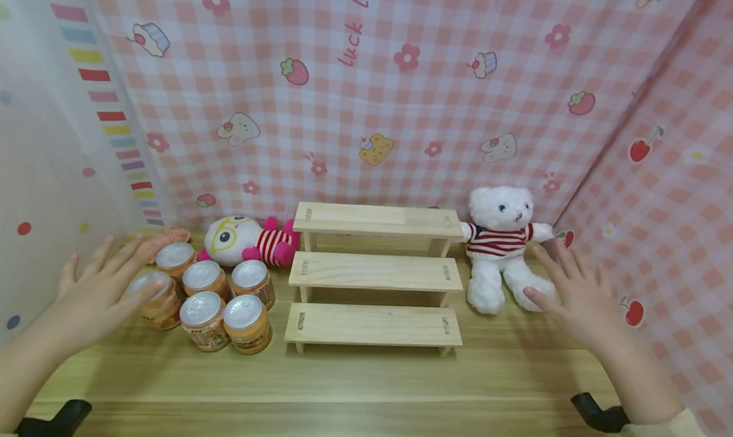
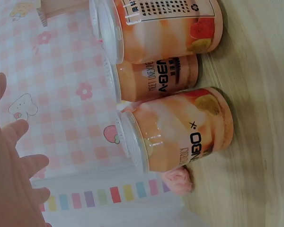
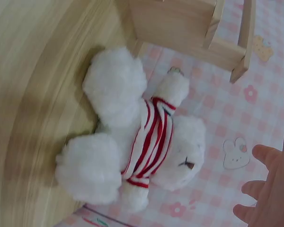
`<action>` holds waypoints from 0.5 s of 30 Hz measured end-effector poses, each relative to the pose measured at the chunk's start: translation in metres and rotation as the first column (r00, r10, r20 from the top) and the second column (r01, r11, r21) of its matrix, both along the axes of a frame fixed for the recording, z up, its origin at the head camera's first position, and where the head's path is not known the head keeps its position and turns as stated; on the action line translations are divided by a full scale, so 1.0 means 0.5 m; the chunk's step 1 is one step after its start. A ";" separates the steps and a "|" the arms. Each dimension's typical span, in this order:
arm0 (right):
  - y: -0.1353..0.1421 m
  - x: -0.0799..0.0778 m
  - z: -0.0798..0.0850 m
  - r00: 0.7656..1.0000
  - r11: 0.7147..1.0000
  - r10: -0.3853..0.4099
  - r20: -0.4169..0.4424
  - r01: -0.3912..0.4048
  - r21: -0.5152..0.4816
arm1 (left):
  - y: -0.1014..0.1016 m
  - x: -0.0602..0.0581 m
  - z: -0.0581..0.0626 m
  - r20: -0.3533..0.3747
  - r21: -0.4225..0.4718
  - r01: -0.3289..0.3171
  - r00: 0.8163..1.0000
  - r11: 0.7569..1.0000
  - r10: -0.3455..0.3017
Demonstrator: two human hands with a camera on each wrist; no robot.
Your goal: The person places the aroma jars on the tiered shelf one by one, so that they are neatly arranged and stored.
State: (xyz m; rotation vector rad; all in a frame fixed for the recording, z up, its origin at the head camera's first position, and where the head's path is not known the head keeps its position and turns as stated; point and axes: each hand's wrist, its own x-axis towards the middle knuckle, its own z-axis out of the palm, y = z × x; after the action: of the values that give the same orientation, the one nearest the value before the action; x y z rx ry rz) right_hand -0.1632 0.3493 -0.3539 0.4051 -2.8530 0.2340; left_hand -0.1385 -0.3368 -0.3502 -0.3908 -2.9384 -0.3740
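Note:
My left hand [image 1: 102, 295] hovers with spread fingers over the left part of a group of several orange-labelled cans [image 1: 248, 326] with silvery lids. In the left wrist view its fingers stand apart from the nearest can [image 2: 180, 132]. On the other side, my right hand [image 1: 581, 300] is held out with fingers spread, holding nothing, beside a white teddy bear [image 1: 501, 249] in a red-striped sweater. The right wrist view shows a gap between those fingers and the bear. Between the hands stands a three-step wooden display rack [image 1: 375, 271] with bare shelves.
A pink-and-white plush toy [image 1: 246, 241] with yellow glasses lies behind the cans, against the rack's left side. A fuzzy pink item [image 1: 172, 236] sits at the back left, partly hidden. Patterned cloth [image 1: 366, 106] hangs behind and at both sides of the wooden table [image 1: 343, 386].

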 end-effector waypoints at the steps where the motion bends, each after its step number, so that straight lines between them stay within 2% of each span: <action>1: -0.005 0.003 -0.002 1.000 1.000 0.007 -0.006 -0.007 -0.004 | 0.001 0.002 -0.001 -0.007 0.014 0.001 1.000 1.000 -0.001; 7: -0.041 0.021 -0.027 0.997 0.995 0.066 -0.049 -0.069 -0.074 | 0.002 0.010 -0.014 -0.061 0.092 0.013 0.998 0.996 -0.008; 15: -0.081 0.035 -0.070 0.986 0.977 0.118 -0.119 -0.136 -0.166 | -0.010 0.015 -0.055 -0.138 0.217 0.022 0.990 0.976 0.008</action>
State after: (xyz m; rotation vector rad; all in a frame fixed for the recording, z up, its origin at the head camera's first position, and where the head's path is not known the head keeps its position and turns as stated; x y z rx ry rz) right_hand -0.1458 0.3089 -0.3889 0.5473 -2.6767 0.4663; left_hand -0.1311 -0.3419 -0.3779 -0.3804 -2.7252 -0.6365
